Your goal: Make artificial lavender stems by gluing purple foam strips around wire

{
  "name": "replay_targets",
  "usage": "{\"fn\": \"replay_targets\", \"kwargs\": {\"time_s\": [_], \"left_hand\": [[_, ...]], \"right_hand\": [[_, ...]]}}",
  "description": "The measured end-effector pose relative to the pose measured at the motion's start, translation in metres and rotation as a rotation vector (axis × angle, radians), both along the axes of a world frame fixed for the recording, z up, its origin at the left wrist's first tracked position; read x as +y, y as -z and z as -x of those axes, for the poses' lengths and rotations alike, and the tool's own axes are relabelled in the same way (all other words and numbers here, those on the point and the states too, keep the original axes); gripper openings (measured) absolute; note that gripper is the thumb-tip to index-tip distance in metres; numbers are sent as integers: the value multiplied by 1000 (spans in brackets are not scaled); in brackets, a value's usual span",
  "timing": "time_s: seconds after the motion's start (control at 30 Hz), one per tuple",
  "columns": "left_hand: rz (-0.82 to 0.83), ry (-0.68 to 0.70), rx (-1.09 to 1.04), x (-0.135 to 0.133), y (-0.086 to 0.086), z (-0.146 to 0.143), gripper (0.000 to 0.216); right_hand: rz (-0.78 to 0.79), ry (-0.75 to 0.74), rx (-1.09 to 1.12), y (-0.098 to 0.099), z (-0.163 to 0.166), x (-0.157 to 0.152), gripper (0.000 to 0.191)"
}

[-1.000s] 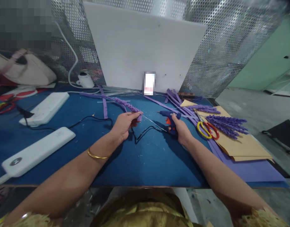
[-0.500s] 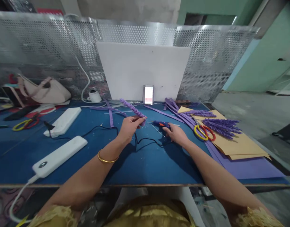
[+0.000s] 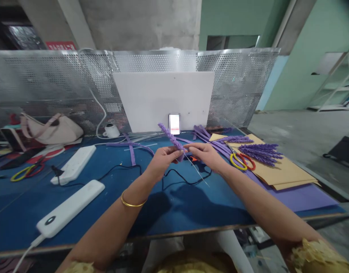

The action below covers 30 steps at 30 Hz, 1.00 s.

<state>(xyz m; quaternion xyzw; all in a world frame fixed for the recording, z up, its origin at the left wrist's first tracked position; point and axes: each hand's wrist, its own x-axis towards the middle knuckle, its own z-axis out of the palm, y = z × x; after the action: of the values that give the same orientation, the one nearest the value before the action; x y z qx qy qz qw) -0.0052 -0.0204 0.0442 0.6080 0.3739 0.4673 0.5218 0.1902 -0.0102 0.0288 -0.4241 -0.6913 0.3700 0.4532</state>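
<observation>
Right hand [image 3: 207,154] now at purple flower [image 3: 171,137]

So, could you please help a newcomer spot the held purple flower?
Find the blue table, then the white board at its back. Before the board, the left hand holds the purple flower, raised and tilted, unlike the purple bunch lying at right.

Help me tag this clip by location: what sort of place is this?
Probably a craft workshop: purple strips lie on a blue worktable, the left hand holds a purple flower spike, and a perforated metal partition stands behind.
</observation>
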Motion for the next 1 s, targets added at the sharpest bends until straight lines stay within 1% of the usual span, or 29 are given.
{"fn": "replay_targets", "kwargs": {"time_s": [0.07, 0.13, 0.2, 0.3, 0.4, 0.47, 0.7, 0.87, 1.0], "left_hand": [[71, 46, -38, 2, 9, 2, 29], [151, 84, -68, 5, 17, 4, 31], [203, 102, -77, 6, 21, 6, 30], [237, 92, -65, 6, 25, 6, 29], [281, 95, -48, 6, 28, 4, 31], [309, 99, -24, 6, 29, 3, 31], [315, 134, 26, 4, 28, 2, 27], [339, 154, -3, 9, 30, 4, 33], [356, 147, -11, 11, 30, 5, 30]], "right_hand": [[115, -137, 120, -7, 15, -3, 36], [185, -206, 224, -7, 26, -4, 33], [233, -218, 344, -1, 32, -3, 31], [289, -215, 494, 13, 32, -1, 28], [373, -272, 540, 25, 25, 2, 30], [415, -287, 549, 29, 21, 3, 32], [402, -306, 585, 32, 20, 3, 23], [407, -287, 610, 31, 19, 5, 23], [404, -285, 609, 28, 16, 5, 25]]}}
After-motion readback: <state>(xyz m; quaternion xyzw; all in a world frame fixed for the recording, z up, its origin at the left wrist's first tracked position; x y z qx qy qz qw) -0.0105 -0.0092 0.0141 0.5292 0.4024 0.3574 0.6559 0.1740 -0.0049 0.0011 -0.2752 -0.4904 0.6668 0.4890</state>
